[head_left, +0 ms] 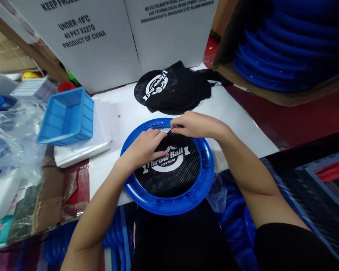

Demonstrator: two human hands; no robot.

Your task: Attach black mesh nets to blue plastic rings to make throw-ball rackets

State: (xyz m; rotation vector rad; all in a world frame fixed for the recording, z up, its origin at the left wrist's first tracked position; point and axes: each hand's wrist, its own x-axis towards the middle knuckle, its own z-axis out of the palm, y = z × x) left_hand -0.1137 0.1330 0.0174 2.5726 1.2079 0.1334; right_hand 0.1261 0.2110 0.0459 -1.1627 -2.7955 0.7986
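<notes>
Blue ring (206,165) at the middle of the frame, on the near edge of the white table (240,124), open ribbed side up. Black mesh disc (175,180) lies inside it, "Throw Ball" print facing up.

Progress, judged from how things lie: mesh laid across most of the opening, its lower edge close along the ring's inner wall. Upper edge looks unfinished; a strip of white shows there, and the cloth is drawn to a peak between the hands. Nothing seen covering the ribbed rim. Some small detail at the top of the rim, too small to tell. More black mesh pieces (183,90) lie heaped at upper centre, more blue rings (279,56) piled in a carton at upper right: work in reserve, probably.

Right hand (192,124): at the ring's upper rim, grip drawn together, thumb and fingertips pinching the mesh's upper edge.

Left hand (148,145): across the ring's left rim, grip apart, thumb well away from the fingers and lying on the mesh. Fingertips near the peak; whether they press the cloth there, cannot tell.

Blue tray (81,124) at left of frame, well apart from both hands.
</notes>
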